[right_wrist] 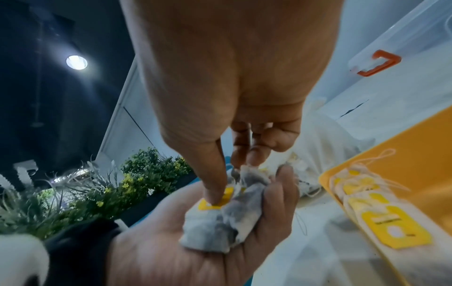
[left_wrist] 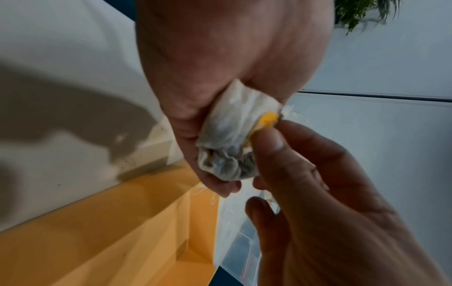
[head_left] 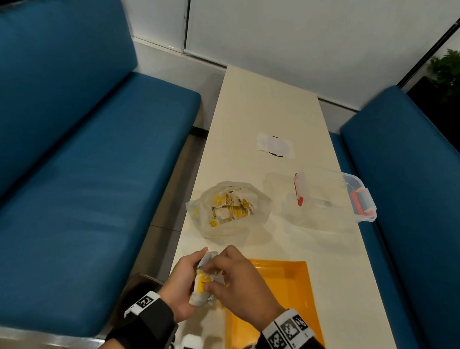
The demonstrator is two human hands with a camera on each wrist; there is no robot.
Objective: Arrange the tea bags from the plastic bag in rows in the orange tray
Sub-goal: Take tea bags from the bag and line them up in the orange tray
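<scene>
Setting: long cream table (head_left: 270,110) between two blue upholstered benches (head_left: 66,170), white wall panels behind; green plant far right.
Left hand (head_left: 181,284): palm up, fingers curled round a crumpled bunch of white paper tea bags with yellow tags (head_left: 204,282), just left of the tray's near-left corner.
Right hand (head_left: 238,282): thumb & fingertips pinch one yellow tag (right_wrist: 215,199) in that bunch; we read it as picking a single bag loose.
Orange rectangular plastic tray (head_left: 295,287): directly right of both hands, so the right hand is nearer. Right wrist view shows a few tea bags (right_wrist: 381,214) lying along one edge, tags up, strings trailing.
Clear plastic bag (head_left: 227,210): open, beyond the hands, more tea bags inside.
Clear lidded box w/ red clips (head_left: 332,193): far right, apart from the bag.
Next move: short carry rightward; we'd lay the bag beside the ones already in the tray.
Writing: dark print on the tags, too blurred to read; no brand legible.
</scene>
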